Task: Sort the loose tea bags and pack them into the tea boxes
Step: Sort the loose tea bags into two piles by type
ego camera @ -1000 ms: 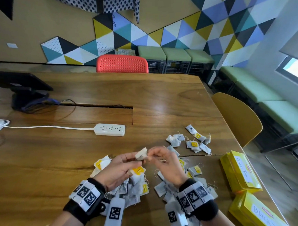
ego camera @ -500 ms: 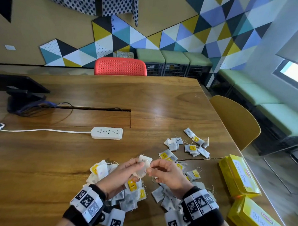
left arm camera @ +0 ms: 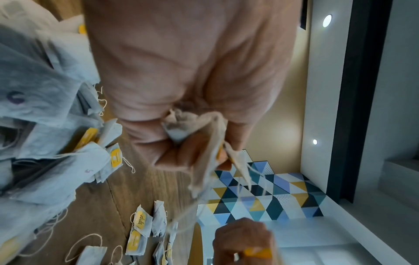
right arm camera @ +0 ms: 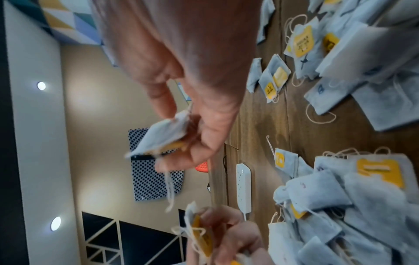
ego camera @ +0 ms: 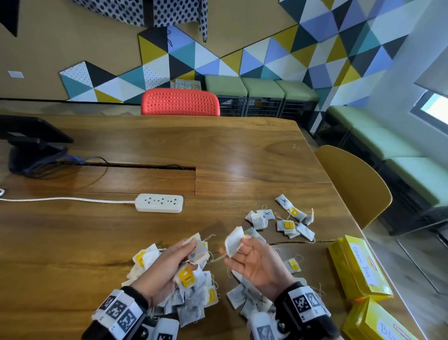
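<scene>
Left hand [ego camera: 168,264] pinching tea bag [ego camera: 197,250] | right hand [ego camera: 257,263] pinching second bag [ego camera: 233,242] at 3 o'clock | risk: joined strings [ego camera: 217,257] snagging, tearing paper

White tea bags [ego camera: 258,219] with yellow tags; yellow tea boxes [ego camera: 360,269]; red chair [ego camera: 179,102].

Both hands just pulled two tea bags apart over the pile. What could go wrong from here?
1. A string seems to run between the bag in the left hand and the tea bag pinched by the right hand; pulling further may tear a tag off.
2. The Green Tea box looks shut, so packing needs a free hand.
3. Loose piles lie close together and may mix.
</scene>
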